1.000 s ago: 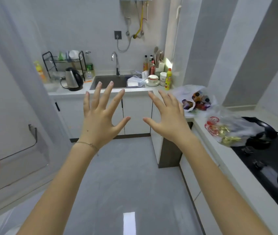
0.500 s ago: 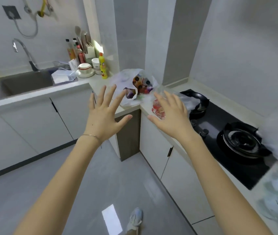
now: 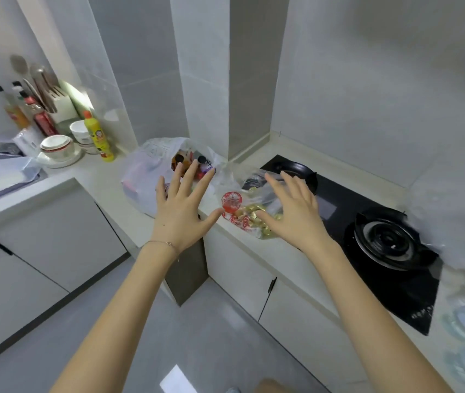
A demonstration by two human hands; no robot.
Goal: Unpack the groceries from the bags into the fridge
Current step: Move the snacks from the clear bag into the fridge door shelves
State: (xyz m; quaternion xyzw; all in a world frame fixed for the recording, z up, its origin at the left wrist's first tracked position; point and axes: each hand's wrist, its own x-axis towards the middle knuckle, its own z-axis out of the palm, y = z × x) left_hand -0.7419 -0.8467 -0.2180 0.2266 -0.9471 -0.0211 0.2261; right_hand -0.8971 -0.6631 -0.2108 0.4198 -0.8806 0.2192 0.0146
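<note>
Fingers [image 3: 190, 174] straight and spread, holding nothing: we see the left hand [image 3: 181, 214] raised before the white bag [image 3: 146, 177] and the right hand [image 3: 292, 217] over the clear bag [image 3: 249, 219] of gold-wrapped sweets. Both bags sit side by side at the counter [image 3: 106, 174] corner. Bowls [image 3: 55, 146] and a yellow bottle [image 3: 96, 137] stand left, the hob [image 3: 367, 211] right. The counter edge runs beneath our wrists. The white bag's mouth gapes toward us; the clear bag stretches toward the hob.

Translucent white bag [image 3: 146, 165]; clear bag [image 3: 249, 214], red-and-gold contents; yellow bottle [image 3: 96, 137], red cap; black hob [image 3: 381, 239].
</note>
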